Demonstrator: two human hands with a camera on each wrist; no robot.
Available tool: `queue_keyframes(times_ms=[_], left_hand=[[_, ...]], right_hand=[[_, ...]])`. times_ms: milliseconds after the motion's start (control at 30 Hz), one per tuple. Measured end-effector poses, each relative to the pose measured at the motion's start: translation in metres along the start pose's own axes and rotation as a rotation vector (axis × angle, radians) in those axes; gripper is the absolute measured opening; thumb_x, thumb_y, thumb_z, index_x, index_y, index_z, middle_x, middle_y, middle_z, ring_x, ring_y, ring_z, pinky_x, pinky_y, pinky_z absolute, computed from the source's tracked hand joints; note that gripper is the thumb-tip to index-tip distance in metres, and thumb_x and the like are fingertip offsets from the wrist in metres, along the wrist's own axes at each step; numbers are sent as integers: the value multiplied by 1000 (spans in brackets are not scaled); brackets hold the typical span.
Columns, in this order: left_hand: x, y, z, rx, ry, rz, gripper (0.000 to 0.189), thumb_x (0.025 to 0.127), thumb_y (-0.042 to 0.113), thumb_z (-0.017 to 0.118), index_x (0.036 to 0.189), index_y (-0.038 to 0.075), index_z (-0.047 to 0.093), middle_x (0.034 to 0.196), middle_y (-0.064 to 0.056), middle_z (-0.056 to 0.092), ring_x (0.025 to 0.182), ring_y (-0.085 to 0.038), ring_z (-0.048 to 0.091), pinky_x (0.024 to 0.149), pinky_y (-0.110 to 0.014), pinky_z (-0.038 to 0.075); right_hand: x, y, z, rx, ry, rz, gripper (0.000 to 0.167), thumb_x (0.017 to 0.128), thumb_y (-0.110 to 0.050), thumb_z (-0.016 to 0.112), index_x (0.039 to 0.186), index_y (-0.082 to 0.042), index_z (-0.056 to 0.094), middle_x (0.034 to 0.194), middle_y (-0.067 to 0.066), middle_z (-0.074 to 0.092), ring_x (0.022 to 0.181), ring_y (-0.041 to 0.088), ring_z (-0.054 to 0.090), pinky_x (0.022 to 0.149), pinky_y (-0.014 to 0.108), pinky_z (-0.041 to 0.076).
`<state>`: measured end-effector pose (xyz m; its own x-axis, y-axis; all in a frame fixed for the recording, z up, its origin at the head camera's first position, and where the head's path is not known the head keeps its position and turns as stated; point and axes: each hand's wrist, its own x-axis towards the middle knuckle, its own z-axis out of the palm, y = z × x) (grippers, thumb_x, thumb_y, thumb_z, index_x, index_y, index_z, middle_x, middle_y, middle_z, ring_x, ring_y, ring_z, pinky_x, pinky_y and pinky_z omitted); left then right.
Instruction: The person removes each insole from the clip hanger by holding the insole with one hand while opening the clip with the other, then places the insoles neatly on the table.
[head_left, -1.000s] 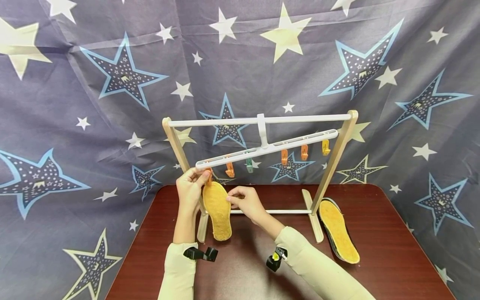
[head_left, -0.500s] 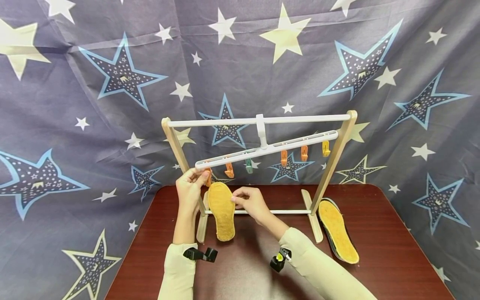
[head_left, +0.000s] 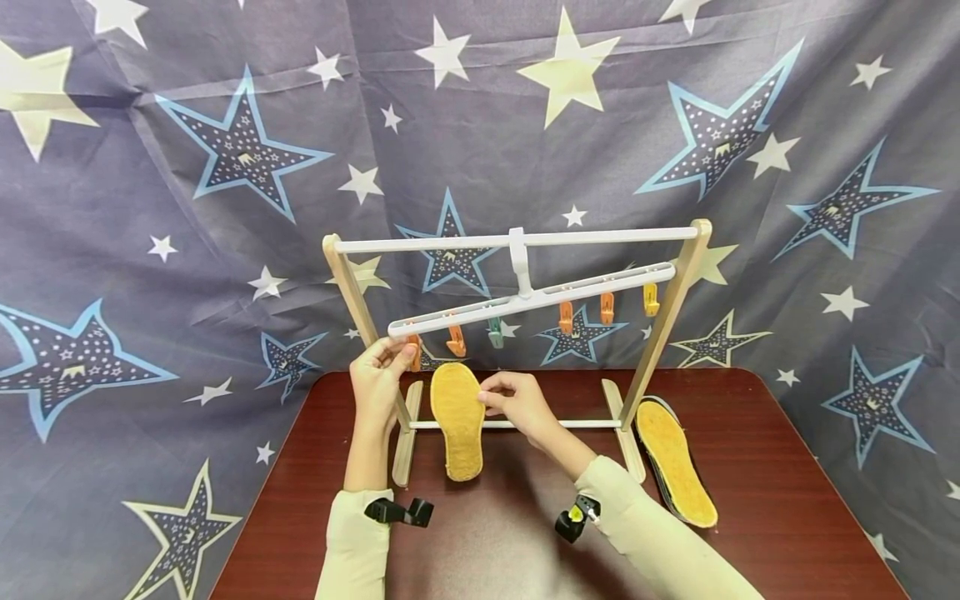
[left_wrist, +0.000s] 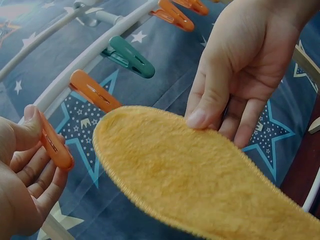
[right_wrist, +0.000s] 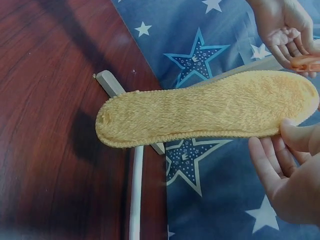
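Note:
My right hand point(head_left: 517, 404) pinches the upper right edge of a fuzzy yellow insole point(head_left: 459, 425), which hangs upright in front of the rack. At the low left end of a white clip hanger point(head_left: 480, 313), my left hand point(head_left: 377, 375) holds an orange clip point(left_wrist: 56, 142) between thumb and fingers. The left wrist view shows a gap between that clip and the insole. Further along the tilted hanger hang a second orange clip point(head_left: 456, 340), a green clip point(head_left: 496, 332), more orange ones and a yellow clip point(head_left: 651, 299).
The hanger hooks over the top bar point(head_left: 600, 238) of a wooden-legged rack point(head_left: 663, 350) on a dark red table point(head_left: 765, 467). Another yellow insole point(head_left: 675, 462), with a dark edge beneath it, lies right of the rack. A starry curtain point(head_left: 480, 125) stands behind.
My right hand has carried the yellow insole to the right, away from the orange clip it overlapped before. My left hand stays at the clip on the hanger's end.

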<state>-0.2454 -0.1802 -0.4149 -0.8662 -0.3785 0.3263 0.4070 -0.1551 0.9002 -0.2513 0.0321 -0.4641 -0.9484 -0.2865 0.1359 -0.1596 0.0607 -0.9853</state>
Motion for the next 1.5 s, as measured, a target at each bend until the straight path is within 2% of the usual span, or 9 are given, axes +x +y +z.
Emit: queue_keyframes(times_ms=[333, 433, 633, 700, 867, 1033, 1200, 1400, 1500], left_hand=[[-1, 0, -1, -48, -6, -14, 17, 86, -10, 74, 90, 6, 75, 77, 7, 74, 71, -3, 67, 63, -14, 56], [-1, 1, -3, -79, -20, -5, 12, 85, -5, 77, 92, 4, 75, 79, 4, 74, 69, -4, 67, 63, -17, 57], [-2, 1, -4, -87, -21, 7, 17, 82, 5, 83, 96, 0, 76, 83, 1, 76, 69, -5, 67, 64, -18, 59], [-2, 2, -4, -68, -14, 10, 15, 83, 2, 81, 97, -1, 76, 82, 3, 75, 69, -4, 66, 65, -17, 58], [-1, 3, -5, -38, 7, 40, 16, 87, -10, 73, 103, -9, 73, 82, 9, 75, 74, -2, 66, 67, -13, 55], [-1, 3, -6, -46, 12, 85, 21, 87, -7, 74, 107, -14, 70, 86, 8, 76, 78, -2, 67, 69, -12, 53], [-1, 4, -6, -52, 13, 103, 22, 87, -5, 74, 108, -13, 71, 88, 8, 77, 78, -2, 68, 70, -13, 55], [0, 5, -4, -71, 26, 105, 21, 88, -6, 74, 108, -12, 71, 89, 7, 77, 79, -3, 69, 71, -13, 56], [0, 4, -4, -70, 36, 108, 23, 88, -5, 74, 109, -13, 70, 88, 7, 77, 79, -2, 69, 72, -13, 56]], right_hand=[[-8, -2, -27, -5, 10, 0, 13, 91, 3, 71, 100, 12, 70, 97, 24, 72, 78, 15, 69, 78, 50, 64], [-11, -4, -37, -6, 14, -1, 13, 91, 3, 70, 100, 12, 70, 95, 22, 72, 77, 14, 68, 79, 52, 63], [-17, -7, -55, -22, 20, 6, 13, 92, 2, 70, 101, 11, 70, 94, 20, 72, 77, 12, 69, 76, 43, 65], [-20, -9, -62, -30, 18, -1, 14, 92, 2, 70, 102, 12, 70, 94, 21, 72, 77, 12, 69, 76, 42, 65], [-26, -14, -79, -56, 12, -28, 16, 93, 1, 70, 104, 13, 69, 95, 21, 72, 79, 11, 70, 79, 49, 63], [-30, -15, -96, -70, 28, -41, 16, 93, 1, 70, 103, 12, 69, 94, 18, 73, 79, 10, 71, 79, 50, 63], [-33, -19, -113, -55, 47, -42, 18, 93, 3, 68, 104, 17, 67, 96, 25, 71, 78, 9, 70, 80, 53, 62], [-39, -24, -137, -47, 70, -41, 21, 95, 3, 66, 106, 20, 64, 88, 3, 72, 78, 7, 69, 77, 39, 64], [-42, -26, -149, -57, 89, -30, 22, 95, 3, 65, 107, 22, 62, 85, -2, 71, 78, 7, 69, 75, 33, 64]])
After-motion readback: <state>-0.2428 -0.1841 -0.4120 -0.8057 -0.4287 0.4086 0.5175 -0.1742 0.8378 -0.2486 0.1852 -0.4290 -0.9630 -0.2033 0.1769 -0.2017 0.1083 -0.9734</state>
